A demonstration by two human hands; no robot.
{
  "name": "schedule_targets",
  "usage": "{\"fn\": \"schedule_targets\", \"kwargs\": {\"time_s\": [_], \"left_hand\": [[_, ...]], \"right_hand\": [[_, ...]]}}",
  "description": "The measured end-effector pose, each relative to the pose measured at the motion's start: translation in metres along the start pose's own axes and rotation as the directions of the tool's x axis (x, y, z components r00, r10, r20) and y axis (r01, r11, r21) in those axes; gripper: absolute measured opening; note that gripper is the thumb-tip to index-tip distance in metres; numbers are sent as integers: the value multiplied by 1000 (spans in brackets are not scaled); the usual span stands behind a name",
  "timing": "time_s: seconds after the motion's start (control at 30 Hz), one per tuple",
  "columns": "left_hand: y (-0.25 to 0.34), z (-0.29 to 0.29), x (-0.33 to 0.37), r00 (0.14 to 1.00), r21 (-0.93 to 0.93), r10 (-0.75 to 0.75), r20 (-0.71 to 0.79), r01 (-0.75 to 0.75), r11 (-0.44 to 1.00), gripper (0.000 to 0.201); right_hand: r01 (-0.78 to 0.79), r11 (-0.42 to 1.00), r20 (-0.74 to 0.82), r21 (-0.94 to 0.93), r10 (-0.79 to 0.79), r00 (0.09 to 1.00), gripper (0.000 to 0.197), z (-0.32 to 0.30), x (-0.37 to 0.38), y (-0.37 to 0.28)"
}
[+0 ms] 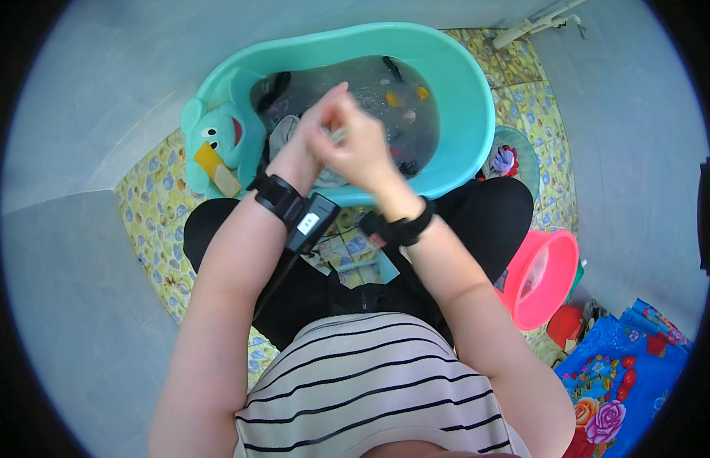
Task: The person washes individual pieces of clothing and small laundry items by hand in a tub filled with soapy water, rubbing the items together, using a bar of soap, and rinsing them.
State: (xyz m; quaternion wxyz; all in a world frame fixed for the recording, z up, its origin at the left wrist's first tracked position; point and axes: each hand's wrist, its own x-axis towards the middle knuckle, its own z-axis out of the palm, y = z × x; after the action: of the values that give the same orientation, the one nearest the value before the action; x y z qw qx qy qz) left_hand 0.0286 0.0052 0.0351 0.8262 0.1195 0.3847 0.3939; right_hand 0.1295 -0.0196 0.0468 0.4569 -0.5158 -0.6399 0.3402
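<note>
We crouch over a turquoise baby tub (462, 91) set on a flower-patterned floor, both hands working together above the dark, soapy water (370, 99). Our left hand (313, 130) is closed, fingers curled up toward the right; our right hand (363, 149) is closed against it, and between them we grip a small pale piece of cloth (338, 136), too blurred to name more closely. More wet laundry (290, 130), grey and white, lies heaped in the tub just under the left wrist, and darker pieces float at the far side. A black wrist strap with a small device (305, 214) sits on the left forearm, and a black band (405, 227) circles the right wrist.

As we judge it, the step in hand is scrubbing or wringing one small item by rubbing it between the fists, held just over the water. The next move, by our reading, calls for a firm hold on the cloth and a place to set it apart from the unwashed heap; a pink bucket (542, 275) stands near the right knee, and a smaller teal basin (527, 156) holding coloured clothes sits just beside the tub. A yellow bar of soap (216, 169) rests on the tub's animal-shaped end.
</note>
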Motion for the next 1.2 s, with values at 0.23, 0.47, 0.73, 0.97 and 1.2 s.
{"fn": "schedule_targets", "kwargs": {"time_s": [0.23, 0.47, 0.73, 0.97, 1.2], "left_hand": [[-19, -47, 35, 944, -93, 103, 313, -77, 993, 14], [-16, 16, 18, 996, -68, -57, 62, 61, 996, 25], [13, 14, 3, 981, -92, 84, 176, -69, 993, 14], [17, -20, 8, 966, 123, 36, 255, -69, 990, 3], [-4, -17, 18, 969, -115, -243, 46, 247, 962, 24]], "right_hand": [[-253, 953, -127, -167, 234, 964, 18, 34, 9, -16], [-344, 932, -425, 117, 360, 830, 24, -15, 55, 83], [-702, -4, 636, 712, 427, 642, 30, -50, 2, 15], [-471, 379, 249, 796, 504, 827, 18, -63, 3, 35], [-63, 997, -238, -39, 52, 970, 17, -15, 12, 19]]}}
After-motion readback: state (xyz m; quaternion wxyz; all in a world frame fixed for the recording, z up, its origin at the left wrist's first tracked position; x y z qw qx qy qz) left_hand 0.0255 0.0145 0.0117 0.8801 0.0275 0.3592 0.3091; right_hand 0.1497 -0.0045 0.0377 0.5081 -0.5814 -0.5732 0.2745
